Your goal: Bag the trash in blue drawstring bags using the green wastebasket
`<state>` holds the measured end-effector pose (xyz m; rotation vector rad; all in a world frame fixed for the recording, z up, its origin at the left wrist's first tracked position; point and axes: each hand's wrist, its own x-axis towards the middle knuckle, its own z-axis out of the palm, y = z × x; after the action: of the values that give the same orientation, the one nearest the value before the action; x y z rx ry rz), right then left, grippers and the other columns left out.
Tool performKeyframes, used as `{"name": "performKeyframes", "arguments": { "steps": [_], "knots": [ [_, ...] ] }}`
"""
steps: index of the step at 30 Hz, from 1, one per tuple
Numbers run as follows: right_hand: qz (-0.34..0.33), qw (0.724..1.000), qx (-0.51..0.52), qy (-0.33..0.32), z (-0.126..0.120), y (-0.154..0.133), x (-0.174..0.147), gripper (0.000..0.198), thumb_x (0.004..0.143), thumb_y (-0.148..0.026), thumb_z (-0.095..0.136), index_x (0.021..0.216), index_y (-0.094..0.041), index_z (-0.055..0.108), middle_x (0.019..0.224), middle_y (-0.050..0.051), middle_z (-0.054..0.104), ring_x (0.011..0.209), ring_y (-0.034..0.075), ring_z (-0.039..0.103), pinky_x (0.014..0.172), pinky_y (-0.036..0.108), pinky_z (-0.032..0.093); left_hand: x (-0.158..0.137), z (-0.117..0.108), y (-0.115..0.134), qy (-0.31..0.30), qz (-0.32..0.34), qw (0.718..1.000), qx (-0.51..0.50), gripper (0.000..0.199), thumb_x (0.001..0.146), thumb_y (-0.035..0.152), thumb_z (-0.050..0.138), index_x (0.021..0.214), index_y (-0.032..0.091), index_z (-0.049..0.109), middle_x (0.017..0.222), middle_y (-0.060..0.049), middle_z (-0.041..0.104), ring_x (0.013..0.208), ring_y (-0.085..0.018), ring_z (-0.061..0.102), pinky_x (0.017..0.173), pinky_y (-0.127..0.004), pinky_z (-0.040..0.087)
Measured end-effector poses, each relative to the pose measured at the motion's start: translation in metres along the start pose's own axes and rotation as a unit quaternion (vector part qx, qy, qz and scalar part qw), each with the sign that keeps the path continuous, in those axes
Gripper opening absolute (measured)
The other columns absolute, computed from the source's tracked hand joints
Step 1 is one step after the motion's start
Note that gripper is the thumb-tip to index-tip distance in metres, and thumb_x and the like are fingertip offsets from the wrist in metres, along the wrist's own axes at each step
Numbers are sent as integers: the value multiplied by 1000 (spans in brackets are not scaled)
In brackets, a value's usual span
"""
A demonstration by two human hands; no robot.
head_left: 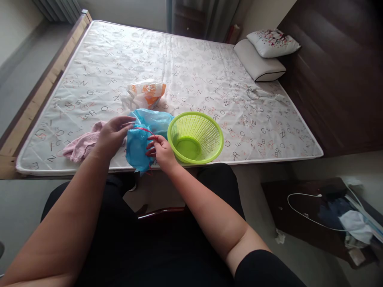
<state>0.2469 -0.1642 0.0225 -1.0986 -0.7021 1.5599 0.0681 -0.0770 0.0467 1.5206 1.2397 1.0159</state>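
A crumpled blue plastic bag (138, 149) hangs over the near edge of the mattress, with more of its film bunched on top. A thin red string (144, 129) runs across it between my two hands. My left hand (115, 133) is at the bag's left side, thumb and fingers closed on the string's left end. On the right, my right hand (161, 151) pinches the string's other end in front of the bag. Close beside that hand stands a green plastic basket (220, 139) with perforated walls, its inside tilted toward me.
Behind the blue bag lies a white and orange plastic package (148, 92). A pink cloth (82, 145) rests left of my left hand. Pillows (263, 63) lie at the mattress's (191, 85) far right. A low brown table (287, 211) with a white cable stands at right.
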Motion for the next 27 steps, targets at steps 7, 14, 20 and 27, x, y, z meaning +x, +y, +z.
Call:
{"name": "performKeyframes", "arguments": {
  "steps": [7,14,20,27],
  "knots": [
    [-42,999,9,21,-1,-9,-9,18,112,-38,45,114,-26,58,86,-4,64,51,7,60,48,20,55,-1,-4,-19,-206,-43,969,126,85,74,45,88,154,27,63,159,-13,61,147,-40,56,124,-54,45],
    [-111,989,-46,81,-3,-15,-11,30,112,-53,41,121,-28,55,119,5,67,66,8,63,50,19,53,-7,10,-11,-234,-51,967,83,79,68,44,90,143,28,71,149,-13,69,134,-39,67,112,-49,56],
    [-155,978,-78,115,-7,-27,-11,21,111,-39,41,114,-26,58,103,2,67,54,6,47,48,22,43,0,25,-19,-21,16,988,155,31,72,28,78,102,23,82,104,-8,81,105,-31,74,105,-42,54],
    [-255,915,-291,113,-45,-76,-18,14,99,-24,53,105,-23,66,94,1,69,83,14,64,80,29,57,11,0,-5,219,113,953,178,31,85,4,60,106,14,81,94,-3,76,88,-19,65,92,-32,49]
  ]
}}
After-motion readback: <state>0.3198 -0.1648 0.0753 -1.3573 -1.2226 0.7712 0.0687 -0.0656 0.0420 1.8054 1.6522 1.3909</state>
